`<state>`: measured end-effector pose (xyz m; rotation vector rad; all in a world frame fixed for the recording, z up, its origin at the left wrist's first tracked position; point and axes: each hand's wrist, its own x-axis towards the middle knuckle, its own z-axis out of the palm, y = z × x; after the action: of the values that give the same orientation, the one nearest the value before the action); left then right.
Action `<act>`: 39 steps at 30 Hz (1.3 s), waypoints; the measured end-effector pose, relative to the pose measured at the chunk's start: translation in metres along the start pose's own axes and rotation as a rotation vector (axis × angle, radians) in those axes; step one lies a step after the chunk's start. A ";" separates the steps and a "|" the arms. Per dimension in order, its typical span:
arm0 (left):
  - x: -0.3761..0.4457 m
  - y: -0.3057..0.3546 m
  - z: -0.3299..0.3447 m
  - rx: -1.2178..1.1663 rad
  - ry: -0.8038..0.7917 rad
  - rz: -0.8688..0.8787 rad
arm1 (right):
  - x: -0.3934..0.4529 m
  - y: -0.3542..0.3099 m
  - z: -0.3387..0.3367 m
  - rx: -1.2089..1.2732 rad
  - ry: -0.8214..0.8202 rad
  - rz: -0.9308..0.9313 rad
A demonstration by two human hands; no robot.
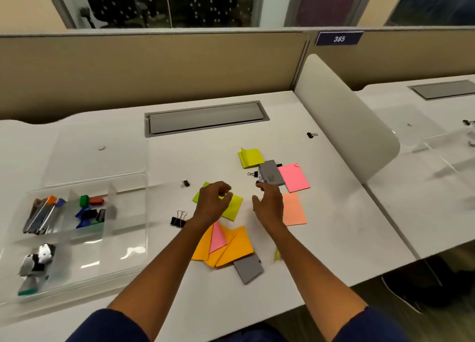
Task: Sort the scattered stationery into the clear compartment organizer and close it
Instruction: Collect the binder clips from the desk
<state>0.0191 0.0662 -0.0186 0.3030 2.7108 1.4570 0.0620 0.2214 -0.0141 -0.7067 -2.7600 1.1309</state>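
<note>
Left hand (pixel 213 203): fingers (pixel 225 187) loosely curled, holding nothing, hovering over the lime pad (pixel 231 208). Right hand (pixel 268 203): fingers relaxed and spread, also holding nothing, reaching toward a black clip (pixel 258 182) beside the grey pad (pixel 272 173).

Judged roughly half done. Left on the counter (pixel 334 226): yellow pad (pixel 251 157), pink pad (pixel 294 177), peach pad (pixel 294 209), a fan of orange notes (pixel 234 246) with a pink sheet among them, a second grey pad (pixel 248 268), and clips scattered near and far (pixel 311 135).

Organizer (pixel 123 262) at left, lid (pixel 97 151) open and lying flat behind it. Far-left compartment: pens or markers (pixel 42 214). Next to it: small coloured pieces (pixel 90 210), too blurred to name. Near-left compartment: silver-black items (pixel 36 260), perhaps large clips. Right-hand compartments appear to hold nothing. Closing is not yet done.
</note>
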 end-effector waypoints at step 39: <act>0.014 0.004 0.067 0.157 -0.194 0.039 | 0.013 0.046 -0.012 -0.131 -0.221 -0.059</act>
<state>0.0151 0.1258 -0.0522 0.4798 2.6780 1.1566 0.0713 0.2636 -0.0382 -0.5368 -3.0404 1.0852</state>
